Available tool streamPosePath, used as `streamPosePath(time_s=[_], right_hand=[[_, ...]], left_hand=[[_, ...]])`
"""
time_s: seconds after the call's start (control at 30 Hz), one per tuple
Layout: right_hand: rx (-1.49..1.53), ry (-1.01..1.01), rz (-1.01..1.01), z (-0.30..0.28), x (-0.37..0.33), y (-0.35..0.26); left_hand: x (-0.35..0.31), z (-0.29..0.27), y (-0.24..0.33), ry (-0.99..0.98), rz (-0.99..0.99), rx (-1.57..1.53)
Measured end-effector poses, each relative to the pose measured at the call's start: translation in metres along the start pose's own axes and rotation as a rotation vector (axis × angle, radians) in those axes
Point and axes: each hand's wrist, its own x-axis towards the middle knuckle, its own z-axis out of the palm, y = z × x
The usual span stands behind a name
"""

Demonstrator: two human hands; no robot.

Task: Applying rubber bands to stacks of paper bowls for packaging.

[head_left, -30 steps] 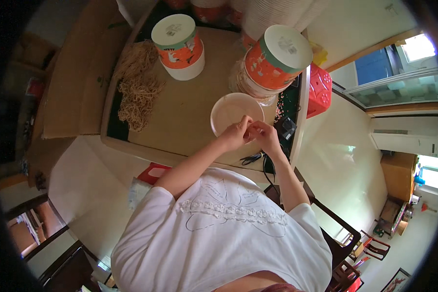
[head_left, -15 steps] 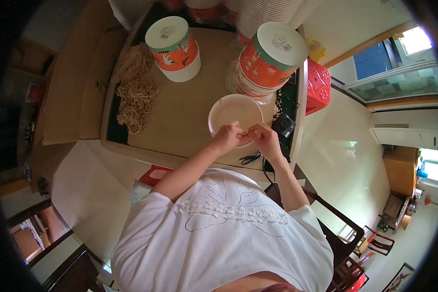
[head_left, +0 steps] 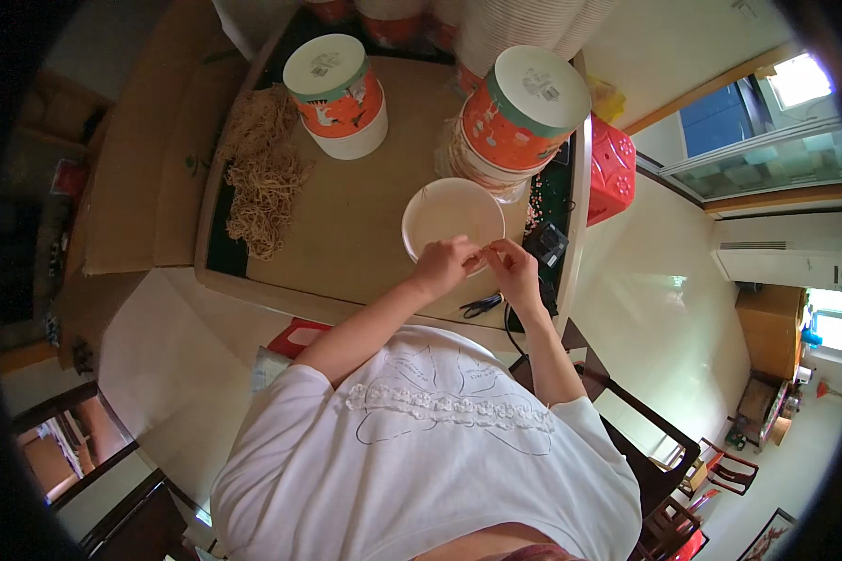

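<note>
My left hand [head_left: 443,266] and my right hand [head_left: 513,266] meet over the near rim of a white bowl [head_left: 421,210]. Both have their fingertips pinched close together. Whatever lies between the fingers is too small to make out. Inside the bowl, a thin strand seems to lie near the far rim. A heap of tan string [head_left: 264,210] lies on the left part of the table. Just below my hands, small dark-handled scissors [head_left: 482,305] rest by the table's front edge.
Two orange-and-green paper tubs stand upside down, one at the back left [head_left: 337,103], one at the right [head_left: 524,122]. Stacked white bowls [head_left: 524,23] rise behind. A black device [head_left: 546,241] sits at the right edge, a red stool [head_left: 612,168] beyond it. A cardboard box [head_left: 145,178] is at left.
Both hands have shifted very slightly to the right, fingertips still together. The bowl and the things around it stay in place; the view has moved a little.
</note>
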Motion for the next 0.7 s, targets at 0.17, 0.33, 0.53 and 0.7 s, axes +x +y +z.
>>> streamPosePath(time_s=[0.17, 0.33, 0.53, 0.7], right_hand=[[0.202, 0.057, -0.025, 0.004, 0.008, 0.017], [0.146, -0.033, 0.055, -0.004, 0.017, 0.018], [0.024, -0.065, 0.019, -0.003, 0.01, 0.01], [0.099, 0.044, 0.002, 0.006, -0.001, 0.014]], left_hand=[[-0.006, -0.004, 0.001, -0.052, 0.136, 0.14], [-0.004, -0.011, 0.003, -0.042, 0.303, 0.245], [0.002, -0.007, 0.0, -0.108, 0.29, 0.344], [0.009, -0.01, 0.006, -0.14, -0.01, -0.236]])
